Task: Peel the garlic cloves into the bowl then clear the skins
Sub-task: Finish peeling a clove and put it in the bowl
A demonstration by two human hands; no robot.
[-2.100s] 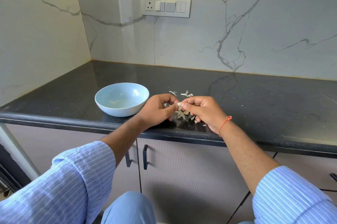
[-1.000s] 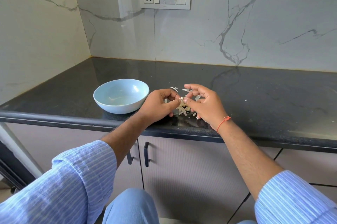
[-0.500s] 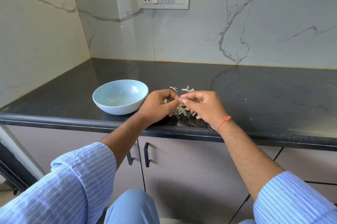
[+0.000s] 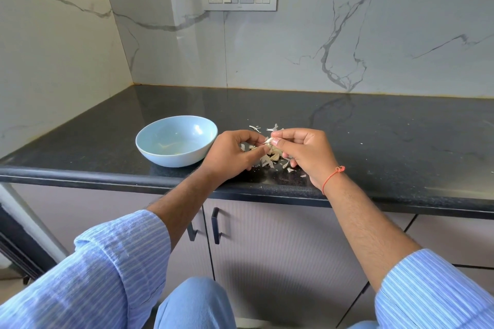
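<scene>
**Mid-peel: some garlic in the bowl, skins not yet cleared**

Just to the left of the left hand, the pale blue bowl [image 4: 176,140] sits on the dark tabletop [image 4: 387,136] with a few pale pieces at its bottom, probably peeled cloves, so part of the peeling looks done. The left hand [image 4: 232,154] curls its fingers around a garlic clove [image 4: 267,142], pinched between thumb and forefinger. Touching it from the right, the right hand [image 4: 304,150] pinches a strip of papery skin at the same clove, seemingly pulling it away. Below and just beyond both hands lie the loose skins [image 4: 270,160]; whether unpeeled cloves hide among them I cannot tell. Dropping this clove in and clearing the skins remain
</scene>
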